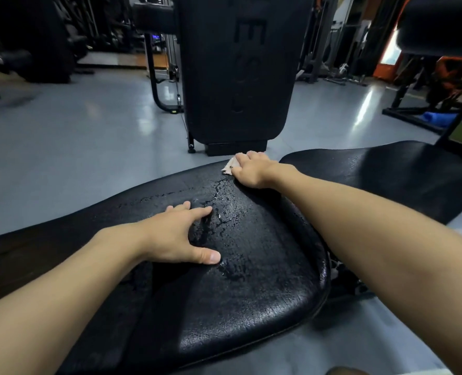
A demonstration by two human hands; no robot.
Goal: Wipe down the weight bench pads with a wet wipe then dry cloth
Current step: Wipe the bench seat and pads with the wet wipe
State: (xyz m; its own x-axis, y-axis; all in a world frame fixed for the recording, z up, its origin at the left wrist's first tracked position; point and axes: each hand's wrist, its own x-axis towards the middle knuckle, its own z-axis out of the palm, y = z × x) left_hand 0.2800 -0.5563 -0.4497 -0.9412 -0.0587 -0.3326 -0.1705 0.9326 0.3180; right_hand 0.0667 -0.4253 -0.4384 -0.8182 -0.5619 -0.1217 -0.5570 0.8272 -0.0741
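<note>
A black, cracked bench pad fills the lower middle of the view, its top glistening wet. My right hand lies at the pad's far edge with its fingers curled over a small pale wipe, pressing it onto the pad; only a corner of the wipe shows. My left hand rests flat on the middle of the pad, fingers spread and thumb out. A second black pad lies to the right, separated by a narrow gap.
An upright black back pad on a machine stands just beyond the bench. Grey glossy floor surrounds it. Dark gym machines line the back left, and an orange-framed rack with a blue roll stands at right.
</note>
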